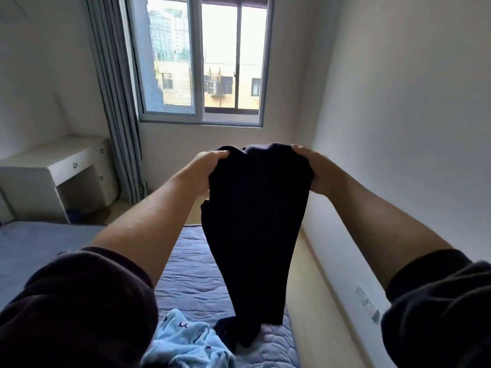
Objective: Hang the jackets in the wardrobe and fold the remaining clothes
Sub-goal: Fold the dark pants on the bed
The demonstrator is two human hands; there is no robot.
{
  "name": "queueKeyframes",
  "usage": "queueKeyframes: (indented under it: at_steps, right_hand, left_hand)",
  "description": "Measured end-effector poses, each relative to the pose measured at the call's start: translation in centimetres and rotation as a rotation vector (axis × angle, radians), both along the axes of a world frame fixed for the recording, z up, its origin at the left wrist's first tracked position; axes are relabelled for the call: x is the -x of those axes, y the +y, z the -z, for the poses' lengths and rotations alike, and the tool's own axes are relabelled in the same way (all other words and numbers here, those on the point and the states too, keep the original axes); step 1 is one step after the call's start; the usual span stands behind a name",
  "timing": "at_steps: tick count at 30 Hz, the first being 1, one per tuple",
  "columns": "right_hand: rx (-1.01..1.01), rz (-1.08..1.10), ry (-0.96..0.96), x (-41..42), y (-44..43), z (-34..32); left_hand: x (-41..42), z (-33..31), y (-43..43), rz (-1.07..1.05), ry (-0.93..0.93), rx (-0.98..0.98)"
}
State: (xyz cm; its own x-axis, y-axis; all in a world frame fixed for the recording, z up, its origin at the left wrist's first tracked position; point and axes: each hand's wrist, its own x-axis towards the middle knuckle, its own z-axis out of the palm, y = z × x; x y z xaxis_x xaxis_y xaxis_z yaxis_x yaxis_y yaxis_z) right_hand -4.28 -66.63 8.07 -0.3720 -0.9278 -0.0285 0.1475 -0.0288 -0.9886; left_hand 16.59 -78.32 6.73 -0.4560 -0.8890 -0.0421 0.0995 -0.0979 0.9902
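A dark navy garment (255, 221) hangs lengthwise in front of me, its top edge held up at chest height and its lower end touching the bed. My left hand (206, 168) grips the top left corner, fingers curled over the fabric. My right hand (316, 168) grips the top right corner the same way. A light blue garment (183, 338) with small dark marks lies crumpled on the bed near me, just left of the dark garment's lower end.
The bed (191, 274) with a blue-grey quilted cover stretches ahead, close to the right wall. A white desk (61, 168) stands at the left, by a grey curtain (117, 102). A window (202, 57) fills the far wall.
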Motion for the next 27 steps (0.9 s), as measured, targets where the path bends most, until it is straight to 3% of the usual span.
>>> queueKeyframes:
  at_steps: [5,13,19,22,27]
  right_hand:
    - [-0.181,-0.106,0.02,-0.1,4.4,8.5]
    - [-0.368,0.032,-0.147,-6.6,19.5,36.2]
    - [-0.678,0.115,-0.19,-14.4,32.8,55.4]
    - [-0.818,0.079,-0.232,-16.9,38.0,61.2]
    - [-0.931,0.073,-0.293,-17.9,42.0,65.3]
  left_hand:
    - [-1.9,8.8,4.4,0.147,-0.085,-0.154]
    - [-8.8,36.3,19.9,0.145,-0.276,-0.418]
    - [-16.3,54.6,33.5,0.194,-0.473,-0.707]
    - [-18.9,60.1,37.9,0.256,-0.588,-0.853]
    - [-19.4,64.0,41.6,0.216,-0.545,-1.042]
